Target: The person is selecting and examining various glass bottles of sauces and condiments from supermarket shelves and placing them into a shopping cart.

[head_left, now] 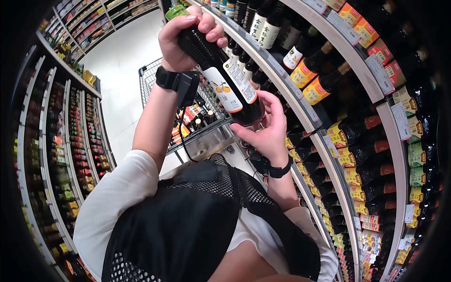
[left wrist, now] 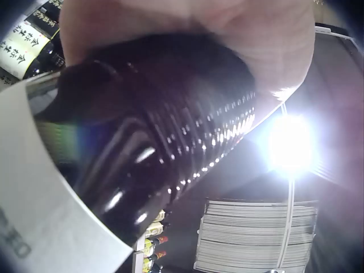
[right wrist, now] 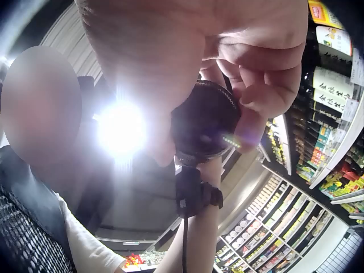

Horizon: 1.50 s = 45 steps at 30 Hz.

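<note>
A dark glass sauce bottle (head_left: 242, 89) with a green cap (head_left: 176, 12) and a white label picturing yellow fruit is held up, tilted, before the person's chest. Around its ribbed neck and shoulder, the left hand (head_left: 190, 40) curls its fingers and thumb. At the lower end, the right hand (head_left: 268, 127) holds the base between thumb and fingers. In the left wrist view the ribbed glass (left wrist: 193, 131) lies under the left palm. The round bottle base (right wrist: 205, 122) shows between the right thumb and fingers in the right wrist view.
A wire shopping cart (head_left: 145, 77) with several packages and bottles stands just beyond the arms. Close on the right, curved shelves (head_left: 329, 155) carry rows of dark bottles with price tags. More shelving (head_left: 40, 98) lines the left, across a pale tiled floor (head_left: 117, 61).
</note>
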### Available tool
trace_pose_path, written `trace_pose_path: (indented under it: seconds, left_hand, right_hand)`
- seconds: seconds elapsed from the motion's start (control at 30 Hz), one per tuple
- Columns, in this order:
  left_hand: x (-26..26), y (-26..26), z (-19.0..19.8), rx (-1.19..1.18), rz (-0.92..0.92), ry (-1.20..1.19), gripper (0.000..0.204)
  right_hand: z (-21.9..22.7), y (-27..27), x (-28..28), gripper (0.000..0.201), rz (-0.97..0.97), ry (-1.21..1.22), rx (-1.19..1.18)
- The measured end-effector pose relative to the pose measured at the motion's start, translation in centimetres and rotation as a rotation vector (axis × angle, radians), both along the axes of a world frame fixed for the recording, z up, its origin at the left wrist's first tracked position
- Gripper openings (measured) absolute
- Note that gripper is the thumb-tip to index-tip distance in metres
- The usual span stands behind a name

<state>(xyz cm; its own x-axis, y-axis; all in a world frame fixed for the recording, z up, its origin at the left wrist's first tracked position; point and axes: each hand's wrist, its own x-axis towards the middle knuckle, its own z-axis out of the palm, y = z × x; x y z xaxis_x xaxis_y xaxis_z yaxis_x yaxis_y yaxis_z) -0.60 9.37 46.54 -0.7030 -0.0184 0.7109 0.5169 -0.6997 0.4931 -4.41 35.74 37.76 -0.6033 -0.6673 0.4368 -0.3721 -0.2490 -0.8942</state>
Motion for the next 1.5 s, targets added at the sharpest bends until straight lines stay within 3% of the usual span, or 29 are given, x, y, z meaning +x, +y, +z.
trace_pose_path:
  seconds: [0.1, 0.13, 0.3, 0.33, 0.43, 0.7, 0.87, 0.93, 1.03, 1.1, 1.17, 1.27, 1.5]
  left_hand:
    - [0.8, -0.1, -0.2, -0.016, -0.052, 0.027, 0.012]
    - [1.0, -0.1, -0.2, -0.03, -0.054, 0.037, 0.012]
    - [1.7, 1.0, 0.2, -0.098, -0.025, 0.117, 0.015]
    - [2.2, 2.1, -0.2, 0.074, 0.001, 0.044, 0.014]
    - [2.7, 2.7, -0.2, 0.127, 0.017, -0.009, 0.012]
    - [3.2, 3.6, -0.2, 0.111, 0.014, -0.005, 0.012]
    - [3.4, 3.5, -0.5, 0.046, 0.066, -0.128, 0.024]
    - [3.9, 3.6, -0.2, 0.006, 0.054, -0.184, 0.027]
    - [4.1, 3.9, 0.2, -0.016, 0.027, -0.257, 0.03]
    - [4.0, 4.1, 0.2, -0.015, 0.139, -0.364, 0.032]
    - [4.0, 4.5, 0.8, 0.0, 0.107, -0.432, 0.031]
    - [4.1, 5.1, 1.3, 0.028, 0.248, -0.533, 0.025]
    - [4.6, 5.6, 2.0, 0.063, 0.288, -0.576, 0.02]
  right_hand:
    - [0.1, -0.2, 0.6, 0.082, 0.012, 0.129, -0.07]
    - [0.6, 0.4, 0.8, 0.088, 0.068, 0.052, 0.042]
    - [0.4, 0.7, 1.3, 0.085, 0.047, 0.154, -0.001]
    - [0.5, 0.9, 1.4, 0.089, 0.067, 0.136, 0.029]
    - [0.4, 1.3, 1.6, 0.09, 0.064, 0.174, 0.027]
    - [0.8, 2.4, 2.3, 0.09, 0.06, 0.202, 0.05]
    - [0.9, 2.3, 2.6, 0.101, -0.007, 0.294, -0.014]
    - [1.0, 2.4, 2.4, 0.11, -0.05, 0.486, 0.02]
    - [1.3, 2.2, 3.2, 0.106, -0.08, 0.446, 0.04]
    - [1.1, 1.8, 3.3, 0.107, -0.074, 0.46, 0.015]
    - [1.2, 1.5, 3.3, 0.106, -0.084, 0.56, -0.026]
    - [0.9, 1.4, 3.7, 0.103, -0.096, 0.489, 0.032]
    - [0.9, 1.2, 4.4, 0.095, -0.071, 0.423, 0.034]
